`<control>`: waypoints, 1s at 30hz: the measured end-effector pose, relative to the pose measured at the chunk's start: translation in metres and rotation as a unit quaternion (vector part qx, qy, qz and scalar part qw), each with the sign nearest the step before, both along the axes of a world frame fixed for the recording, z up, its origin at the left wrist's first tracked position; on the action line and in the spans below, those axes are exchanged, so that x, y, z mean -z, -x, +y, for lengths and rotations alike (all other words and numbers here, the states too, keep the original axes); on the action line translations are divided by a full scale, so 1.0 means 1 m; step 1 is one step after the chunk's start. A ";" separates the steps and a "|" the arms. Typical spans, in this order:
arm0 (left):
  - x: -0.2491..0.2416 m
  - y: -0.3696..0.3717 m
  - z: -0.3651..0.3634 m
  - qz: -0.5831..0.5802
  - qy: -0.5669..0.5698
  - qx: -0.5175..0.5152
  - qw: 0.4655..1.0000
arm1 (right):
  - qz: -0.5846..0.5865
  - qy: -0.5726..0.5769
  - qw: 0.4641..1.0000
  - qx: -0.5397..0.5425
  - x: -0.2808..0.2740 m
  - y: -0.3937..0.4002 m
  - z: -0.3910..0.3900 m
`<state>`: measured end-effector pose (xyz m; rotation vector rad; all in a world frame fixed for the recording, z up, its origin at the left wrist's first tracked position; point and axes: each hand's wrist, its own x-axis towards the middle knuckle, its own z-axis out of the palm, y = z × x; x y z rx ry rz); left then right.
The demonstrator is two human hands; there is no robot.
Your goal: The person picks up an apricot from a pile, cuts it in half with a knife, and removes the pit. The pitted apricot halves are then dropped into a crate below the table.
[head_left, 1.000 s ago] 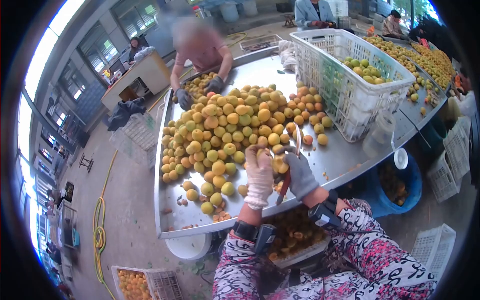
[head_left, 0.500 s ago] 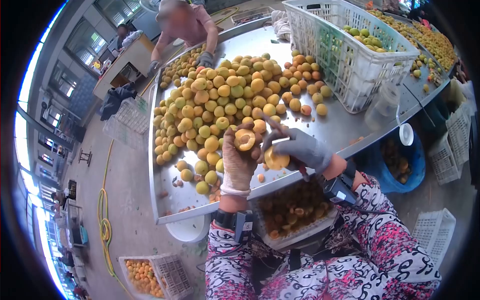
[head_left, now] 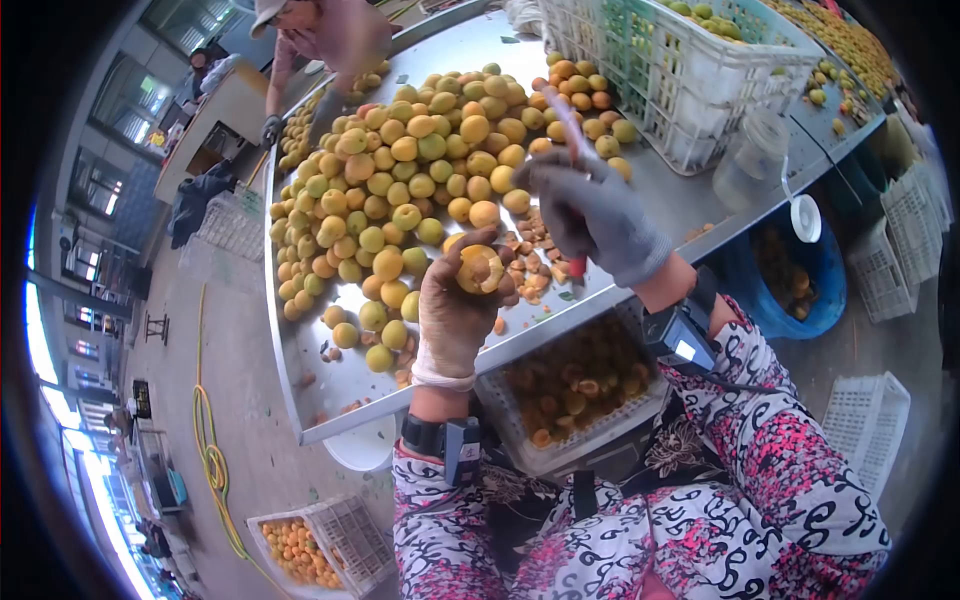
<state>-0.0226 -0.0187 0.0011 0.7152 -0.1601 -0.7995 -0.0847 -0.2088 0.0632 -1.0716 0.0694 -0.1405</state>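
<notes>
My left hand, in a stained pale glove, is closed around a cut apricot half whose brown stone shows in the orange flesh. My right hand, in a grey glove, grips a small knife with a red handle, its blade pointing up and away. The two hands are apart above the near edge of the metal table. Between and behind them lie orange-brown pieces, seemingly stones. Beyond is a big heap of whole yellow-green apricots.
A white crate with green fruit stands at the table's right, beside a clear jar. Below are a crate of cut fruit and a blue tub. Across the table a co-worker reaches toward the heap.
My right hand has moved up and away from my left, and the fruit piece it held is gone from it. Stone pieces now show on the table. The view has shifted.
</notes>
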 end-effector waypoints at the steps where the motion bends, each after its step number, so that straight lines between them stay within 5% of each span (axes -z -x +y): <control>1: 0.000 0.003 -0.005 0.004 -0.002 0.006 1.000 | -0.036 -0.041 0.998 0.032 -0.002 0.000 -0.002; 7: 0.011 0.019 -0.030 0.056 -0.020 0.039 0.997 | -0.113 -0.145 0.979 0.088 -0.010 -0.005 -0.004; 16: 0.009 0.023 -0.044 0.085 0.004 0.021 0.996 | -0.167 -0.004 0.971 0.172 -0.010 0.000 0.017; 24: 0.000 0.034 -0.057 0.012 -0.016 -0.074 0.997 | -0.086 -0.072 0.981 0.157 -0.005 -0.002 0.014; 30: -0.007 0.036 -0.062 0.091 -0.011 -0.059 0.994 | -0.087 -0.140 0.976 0.143 -0.004 -0.008 0.007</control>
